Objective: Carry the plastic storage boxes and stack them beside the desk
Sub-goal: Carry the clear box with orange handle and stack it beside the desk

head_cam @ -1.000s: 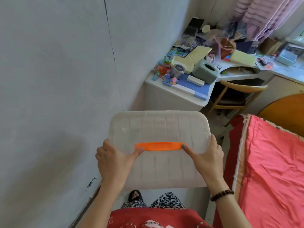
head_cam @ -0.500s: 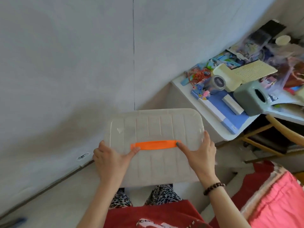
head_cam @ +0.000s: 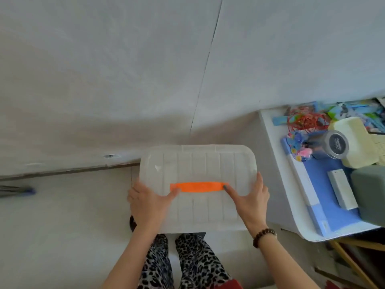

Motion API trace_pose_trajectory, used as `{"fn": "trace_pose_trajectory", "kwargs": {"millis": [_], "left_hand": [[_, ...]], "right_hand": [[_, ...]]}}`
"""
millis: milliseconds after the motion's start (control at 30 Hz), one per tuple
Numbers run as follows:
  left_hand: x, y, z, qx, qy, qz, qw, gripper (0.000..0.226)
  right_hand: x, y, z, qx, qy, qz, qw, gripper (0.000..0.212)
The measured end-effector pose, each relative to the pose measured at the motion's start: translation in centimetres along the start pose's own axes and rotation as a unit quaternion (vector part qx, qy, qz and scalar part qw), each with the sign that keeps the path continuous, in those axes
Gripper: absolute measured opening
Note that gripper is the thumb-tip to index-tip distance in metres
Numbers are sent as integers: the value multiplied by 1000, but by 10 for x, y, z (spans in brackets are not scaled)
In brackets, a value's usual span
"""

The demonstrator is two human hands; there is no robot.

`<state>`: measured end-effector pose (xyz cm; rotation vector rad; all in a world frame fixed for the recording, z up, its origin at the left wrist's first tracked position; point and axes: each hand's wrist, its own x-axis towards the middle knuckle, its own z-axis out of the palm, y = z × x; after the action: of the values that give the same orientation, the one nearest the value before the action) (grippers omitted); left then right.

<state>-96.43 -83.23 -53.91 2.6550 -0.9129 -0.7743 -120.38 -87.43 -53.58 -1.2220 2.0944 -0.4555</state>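
— Where's the box (head_cam: 198,163) now?

— Held in the air over the floor (head_cam: 62,226), in the gap between the wall (head_cam: 125,69) and the left edge of the surface (head_cam: 277,163). I see no other box under it, so I'd guess this one goes down first.

— And the hands?

— Both are grasping it. The left hand (head_cam: 148,203) wraps the left rim, the right hand (head_cam: 250,199) the right rim, and each thumb lies flat on the lid, touching an end of the orange handle (head_cam: 196,187).

— Good grip?

— It looks even, and the lid sits level. For setting it down well, I'd keep it level and lower it straight, bending at the knees, since the person's feet are directly under the near edge.

— Anything to watch for?

— The right rim is just beside the surface's side panel, so that hand's knuckles could get pinched. Slide the fingers out only once the base rests flat, parallel to the wall, so later boxes stack square.
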Motion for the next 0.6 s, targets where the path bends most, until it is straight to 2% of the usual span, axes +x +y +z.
{"fn": "trace_pose_trajectory", "kwargs": {"millis": [133, 600], "left_hand": [[12, -9, 31, 7, 9, -10, 1000, 116], [55, -37, 141, -25, -85, -61, 994, 123]], "right_hand": [[24, 15, 22, -5, -27, -4, 1000, 122], [96, 92, 93, -53, -72, 22, 996, 122]]}}
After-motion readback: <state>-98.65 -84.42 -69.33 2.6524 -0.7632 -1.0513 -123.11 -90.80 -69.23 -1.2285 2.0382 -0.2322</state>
